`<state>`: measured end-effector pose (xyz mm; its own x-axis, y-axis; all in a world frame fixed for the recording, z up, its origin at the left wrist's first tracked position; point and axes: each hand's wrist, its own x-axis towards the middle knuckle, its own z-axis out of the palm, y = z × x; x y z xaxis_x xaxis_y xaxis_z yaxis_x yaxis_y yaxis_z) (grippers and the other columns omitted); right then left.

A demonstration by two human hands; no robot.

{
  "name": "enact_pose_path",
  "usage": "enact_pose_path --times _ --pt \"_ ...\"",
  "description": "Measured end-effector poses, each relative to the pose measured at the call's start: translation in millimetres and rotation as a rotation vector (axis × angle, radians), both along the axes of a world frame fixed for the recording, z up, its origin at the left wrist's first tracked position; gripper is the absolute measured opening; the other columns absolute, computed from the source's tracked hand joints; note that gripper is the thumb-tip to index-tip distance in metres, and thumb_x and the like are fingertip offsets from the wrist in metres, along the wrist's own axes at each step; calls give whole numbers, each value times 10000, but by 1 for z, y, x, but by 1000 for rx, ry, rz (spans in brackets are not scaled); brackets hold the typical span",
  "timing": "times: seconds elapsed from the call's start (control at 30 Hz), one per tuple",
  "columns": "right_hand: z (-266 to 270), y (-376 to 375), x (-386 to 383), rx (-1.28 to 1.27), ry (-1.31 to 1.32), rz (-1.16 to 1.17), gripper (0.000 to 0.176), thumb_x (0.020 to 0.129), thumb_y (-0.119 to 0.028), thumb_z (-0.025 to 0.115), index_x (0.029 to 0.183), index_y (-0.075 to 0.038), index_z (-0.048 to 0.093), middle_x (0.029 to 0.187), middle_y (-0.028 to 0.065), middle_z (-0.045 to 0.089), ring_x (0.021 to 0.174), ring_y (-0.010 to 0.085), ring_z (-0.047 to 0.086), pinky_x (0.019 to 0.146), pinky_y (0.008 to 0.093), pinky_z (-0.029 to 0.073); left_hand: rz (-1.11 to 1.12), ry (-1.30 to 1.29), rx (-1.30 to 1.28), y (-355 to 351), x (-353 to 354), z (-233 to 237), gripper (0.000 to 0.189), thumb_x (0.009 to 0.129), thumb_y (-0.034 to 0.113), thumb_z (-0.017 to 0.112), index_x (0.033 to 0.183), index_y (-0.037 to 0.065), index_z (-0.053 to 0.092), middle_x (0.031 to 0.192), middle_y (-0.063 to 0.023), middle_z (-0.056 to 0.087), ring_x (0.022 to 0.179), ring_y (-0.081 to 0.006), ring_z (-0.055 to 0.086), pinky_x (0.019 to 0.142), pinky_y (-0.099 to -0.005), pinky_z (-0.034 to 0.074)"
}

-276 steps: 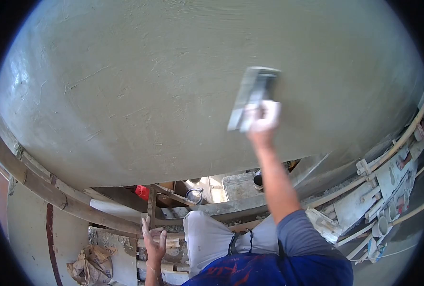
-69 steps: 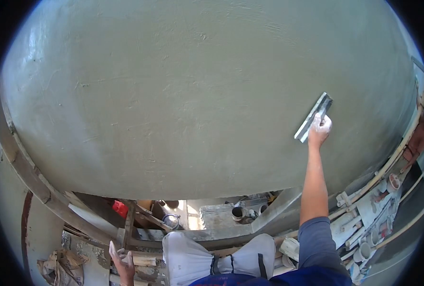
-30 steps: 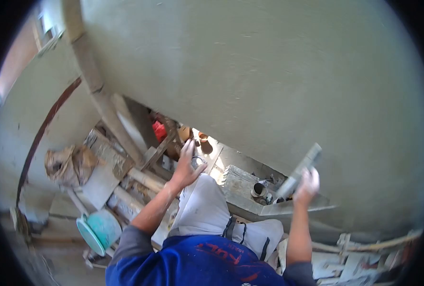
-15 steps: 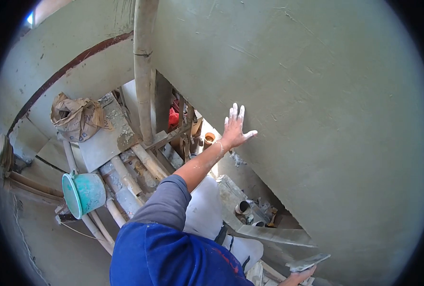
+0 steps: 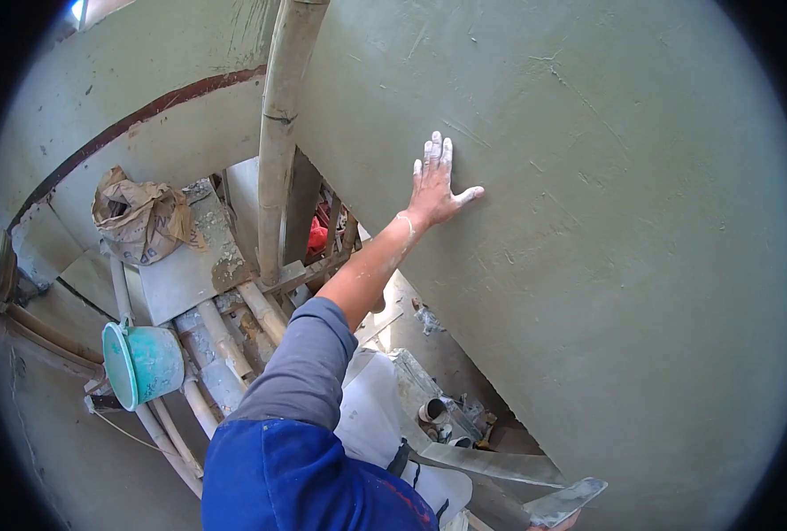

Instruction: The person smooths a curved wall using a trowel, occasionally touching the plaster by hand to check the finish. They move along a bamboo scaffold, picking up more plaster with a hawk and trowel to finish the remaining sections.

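My left hand (image 5: 435, 188) lies on the grey-green plastered wall (image 5: 641, 292), fingers stretched and thumb out to the right. White paste coats its fingertips and thumb, and a white smear rings the wrist. At the lower right edge, my right hand (image 5: 565, 523) is wrapped round a plastering trowel (image 5: 566, 502), mostly hidden beneath it. The trowel's flat, smeared blade is held close to the wall's lower part. Scratches and small ridges mark the plaster around and above my left hand.
A bamboo pole (image 5: 280, 133) stands upright left of the wall. Bamboo scaffolding carries a board (image 5: 177, 288) with a crumpled paper sack (image 5: 141, 217). A turquoise bucket (image 5: 150, 363) rests on its side. Below the wall's slanted edge are cups and debris (image 5: 451, 416).
My left hand has moved upward along the wall, still spread flat. The trowel in my right hand has shifted slightly left and down, and the view has tilted a little.
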<state>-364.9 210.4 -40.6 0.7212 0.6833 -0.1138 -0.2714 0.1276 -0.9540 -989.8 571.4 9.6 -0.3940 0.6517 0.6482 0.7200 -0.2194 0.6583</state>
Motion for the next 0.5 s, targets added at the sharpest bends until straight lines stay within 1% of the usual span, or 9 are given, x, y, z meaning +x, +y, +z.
enact_pose_path --times 0.1,0.2,0.3,0.37,0.43,0.47,0.5 --pt "-2 9 -5 6 8 48 398 939 -301 559 1247 -50 552 1091 104 619 899 278 616 730 400 523 4 35 -81 -3 -2 10 1133 796 636 645 1534 12 54 1605 -205 6 1486 -368 22 1157 -583 107" --pt "-5 24 -22 15 11 113 381 937 -294 564 1239 -63 552 1074 99 615 879 275 614 707 400 522 -40 -3 -4 -13 -8 8 1090 807 566 685 1531 15 84 1601 -203 67 1481 -359 82 1161 -571 109" --pt "-7 42 -54 40 -2 222 364 934 -287 569 1231 -77 552 1057 95 612 859 272 613 683 400 521 -82 15 122 -38 5 -3 952 850 476 687 1507 5 185 1561 -221 206 1442 -355 232 1154 -512 211" --pt "-10 56 -83 52 -39 336 353 932 -283 572 1225 -86 551 1045 92 609 845 269 611 668 400 521 -375 -194 188 -65 28 -14 715 885 368 683 1428 15 380 1468 -221 385 1346 -337 407 1101 -443 342" --pt "-18 69 -110 78 -122 490 343 931 -278 575 1220 -95 551 1034 89 607 832 267 610 652 400 520 -738 -311 8 -96 58 -33 499 906 302 669 1310 40 538 1365 -188 514 1260 -302 509 1043 -384 419" --pt "-24 77 -124 114 -152 584 338 930 -276 576 1217 -100 551 1028 88 606 825 266 610 645 399 520 -970 -355 -77 -110 76 -45 415 911 287 664 1252 60 596 1349 -156 545 1249 -273 526 1040 -390 424" --pt "7 76 -176 241 158 716 377 912 -297 580 1238 -111 540 1003 109 604 753 315 606 558 430 509 -1100 -259 -103 -126 96 -55 380 917 248 655 1249 71 605 1376 -139 532 1263 -248 514 1038 -383 425"
